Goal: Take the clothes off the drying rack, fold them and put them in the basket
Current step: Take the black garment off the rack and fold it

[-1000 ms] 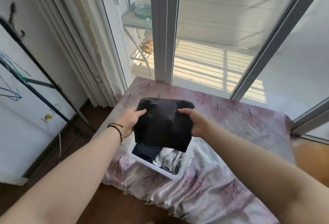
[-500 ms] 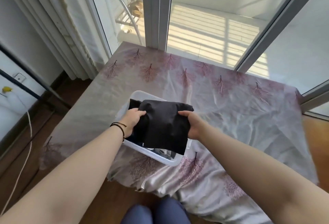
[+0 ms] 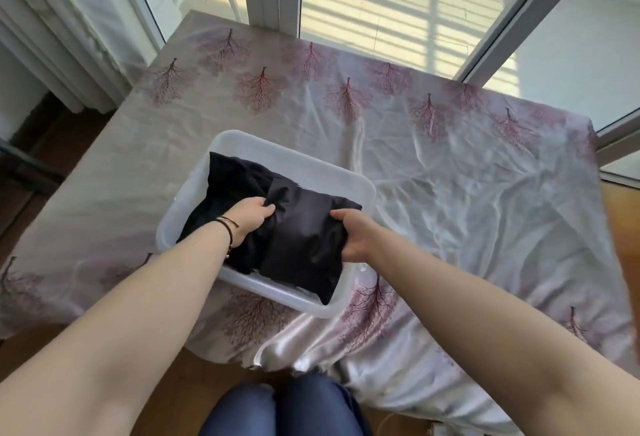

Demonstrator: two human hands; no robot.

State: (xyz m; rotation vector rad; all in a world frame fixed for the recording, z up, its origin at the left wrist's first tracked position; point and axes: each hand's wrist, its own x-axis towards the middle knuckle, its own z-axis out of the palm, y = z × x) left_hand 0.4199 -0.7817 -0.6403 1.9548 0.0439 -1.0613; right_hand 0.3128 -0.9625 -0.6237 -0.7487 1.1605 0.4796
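A translucent white plastic basket point(image 3: 294, 155) sits on a table covered by a pale cloth with purple tree prints point(image 3: 450, 165). Inside it lies a dark folded garment point(image 3: 232, 179). On top, a folded black garment point(image 3: 304, 238) rests partly in the basket, its near corner hanging over the front rim. My left hand point(image 3: 251, 216) grips its left edge and my right hand point(image 3: 353, 235) grips its right edge. The drying rack is out of view.
Sliding glass doors point(image 3: 381, 3) stand behind the table, with a sunlit balcony beyond. A curtain point(image 3: 69, 37) hangs at the left. Wooden floor point(image 3: 41, 145) shows left of the table. My knees point(image 3: 280, 408) are at the table's near edge.
Both hands have lowered the folded black garment from above the basket down into it, onto the dark clothes inside. The camera has tilted downward.
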